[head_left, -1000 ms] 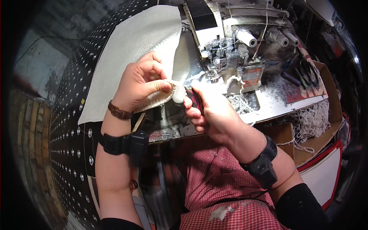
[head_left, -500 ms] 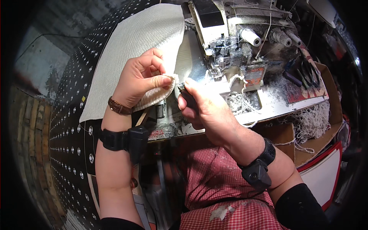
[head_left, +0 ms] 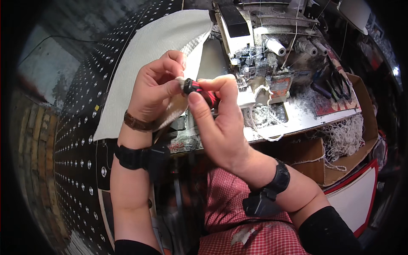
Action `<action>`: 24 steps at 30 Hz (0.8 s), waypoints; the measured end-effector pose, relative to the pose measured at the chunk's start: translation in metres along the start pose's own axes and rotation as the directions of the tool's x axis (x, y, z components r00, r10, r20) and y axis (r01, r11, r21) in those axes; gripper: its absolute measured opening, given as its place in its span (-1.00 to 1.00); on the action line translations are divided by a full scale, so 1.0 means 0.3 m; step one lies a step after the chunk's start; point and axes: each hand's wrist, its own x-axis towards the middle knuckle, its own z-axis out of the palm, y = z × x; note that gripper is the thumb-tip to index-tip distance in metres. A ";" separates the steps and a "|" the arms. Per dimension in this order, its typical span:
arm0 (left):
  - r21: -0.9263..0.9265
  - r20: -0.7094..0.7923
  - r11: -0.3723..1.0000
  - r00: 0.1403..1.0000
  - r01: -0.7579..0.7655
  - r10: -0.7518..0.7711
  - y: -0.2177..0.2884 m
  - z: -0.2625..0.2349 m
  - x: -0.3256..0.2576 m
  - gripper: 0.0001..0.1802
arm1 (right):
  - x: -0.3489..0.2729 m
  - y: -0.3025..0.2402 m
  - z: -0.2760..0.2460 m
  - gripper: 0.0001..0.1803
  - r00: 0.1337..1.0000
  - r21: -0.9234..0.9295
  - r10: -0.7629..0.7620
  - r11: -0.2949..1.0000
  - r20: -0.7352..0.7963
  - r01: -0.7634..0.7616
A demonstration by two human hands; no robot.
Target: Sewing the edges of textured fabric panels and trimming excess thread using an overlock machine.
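Note:
My left hand (head_left: 156,87) pinches the edge of a white waffle-weave cloth (head_left: 144,55) that drapes over the table to the left. My right hand (head_left: 216,123) grips a small red-and-black thread snipper (head_left: 199,90), its tip held against the pinched cloth edge. Both hands are raised toward the camera, in front of the sewing machine (head_left: 259,59). Black bands sit on both wrists.
A white thread cone (head_left: 276,46) and tangled white thread scraps (head_left: 263,114) lie by the machine. Scissors (head_left: 335,83) rest at the right. A cardboard box (head_left: 352,140) of thread waste hangs under the table edge. A black perforated surface (head_left: 76,140) runs down the left.
Both hands have lifted up and closer to the camera with the cloth edge. The snipper has come to the pinched edge.

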 end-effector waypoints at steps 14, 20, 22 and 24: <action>-0.070 -0.018 0.997 1.000 -0.021 0.020 0.195 0.374 -0.632 -0.76 | 0.067 -0.067 0.005 -0.68 0.816 -0.534 0.451 0.817 0.361 -0.216; -0.486 -0.650 0.867 0.710 -0.114 -0.271 0.268 0.326 -0.751 -0.58 | -0.186 -0.456 -0.205 -0.51 0.325 -0.247 0.106 0.867 0.940 0.432; 0.913 -0.404 0.267 0.778 0.309 0.481 0.169 0.153 -0.799 -0.62 | -0.276 -0.523 -0.330 -0.50 0.372 -0.108 -0.096 0.865 0.923 0.490; 0.619 -0.445 0.773 0.750 -0.136 0.489 0.210 0.271 -0.623 -0.59 | -0.359 -0.580 -0.490 -0.52 0.560 -0.269 0.062 0.917 0.826 0.296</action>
